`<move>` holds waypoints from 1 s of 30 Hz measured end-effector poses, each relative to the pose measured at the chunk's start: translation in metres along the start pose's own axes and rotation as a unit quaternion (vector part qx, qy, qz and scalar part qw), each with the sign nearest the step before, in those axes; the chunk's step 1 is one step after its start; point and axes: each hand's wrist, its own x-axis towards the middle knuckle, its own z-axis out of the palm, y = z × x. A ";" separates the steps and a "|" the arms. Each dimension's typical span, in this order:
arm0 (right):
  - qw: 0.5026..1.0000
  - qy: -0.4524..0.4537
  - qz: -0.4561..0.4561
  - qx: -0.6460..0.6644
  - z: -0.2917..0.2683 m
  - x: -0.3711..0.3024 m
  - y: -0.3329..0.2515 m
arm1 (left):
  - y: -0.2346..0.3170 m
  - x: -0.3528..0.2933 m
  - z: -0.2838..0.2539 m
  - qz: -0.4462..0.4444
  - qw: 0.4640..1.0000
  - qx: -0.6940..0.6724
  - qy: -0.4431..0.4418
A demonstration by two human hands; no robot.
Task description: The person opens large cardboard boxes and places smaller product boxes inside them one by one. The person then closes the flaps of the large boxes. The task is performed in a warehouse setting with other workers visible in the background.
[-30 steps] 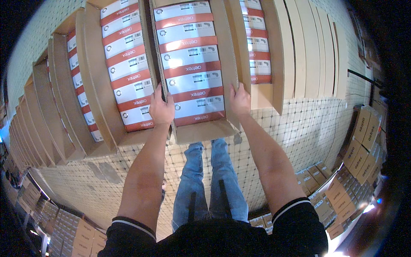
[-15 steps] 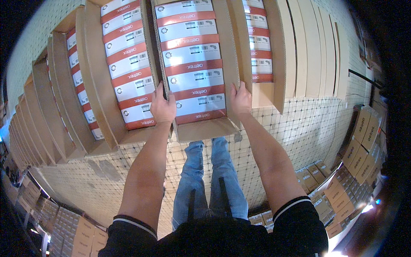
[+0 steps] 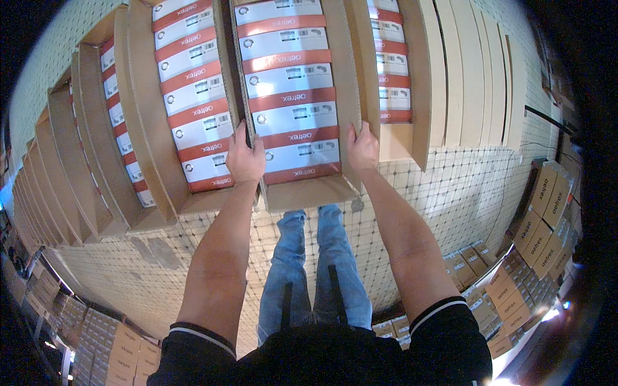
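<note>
In front of me stands an open cardboard carton [image 3: 309,194] filled with a row of white and red shoeboxes [image 3: 302,154], their labelled ends facing up. My left hand [image 3: 246,156] is closed around the carton's left wall, fingers reaching into the narrow gap beside the neighbouring carton. On the opposite side, my right hand [image 3: 363,147] grips the right wall, with part of its fingers hidden behind the cardboard. Another open carton [image 3: 201,204] with similar shoeboxes [image 3: 207,168] sits directly to the left. To the right is a further carton [image 3: 396,138], also holding shoeboxes.
More open cartons [image 3: 149,222] run in a line to the far left. Flat pale cardboard panels [image 3: 473,83] stand at the right. Stacked brown cartons [image 3: 544,222] are at the right rim and others [image 3: 122,350] at the lower left. The floor [image 3: 444,206] is tiled.
Hardly anything differs. Both hands keep their grip on the carton walls, and the view has shifted very slightly.
</note>
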 end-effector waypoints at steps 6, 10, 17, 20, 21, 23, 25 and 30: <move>1.000 -0.012 0.015 -0.014 -0.003 -0.001 -0.004 | 0.000 0.000 0.001 -0.019 1.000 0.009 -0.014; 0.998 -0.041 0.045 -0.011 -0.004 0.000 -0.006 | 0.000 0.000 0.001 -0.008 1.000 0.002 -0.006; 1.000 -0.020 0.023 -0.004 -0.003 0.000 -0.005 | 0.004 0.000 -0.001 -0.022 1.000 -0.013 -0.011; 1.000 -0.013 0.017 0.002 -0.002 -0.001 -0.004 | 0.005 0.000 -0.003 -0.025 0.999 -0.012 -0.017; 1.000 -0.014 0.018 -0.001 -0.002 -0.001 -0.004 | 0.005 0.000 -0.003 -0.029 0.999 -0.010 -0.022; 1.000 -0.016 0.017 -0.001 -0.002 -0.001 -0.005 | 0.006 0.000 -0.004 -0.038 0.999 -0.003 -0.029; 1.000 -0.013 0.015 0.002 -0.002 -0.001 -0.005 | 0.005 0.000 -0.004 -0.033 0.999 -0.002 -0.026; 0.998 -0.031 0.046 -0.011 -0.002 -0.001 -0.008 | 0.003 0.001 -0.003 -0.016 1.000 0.003 -0.014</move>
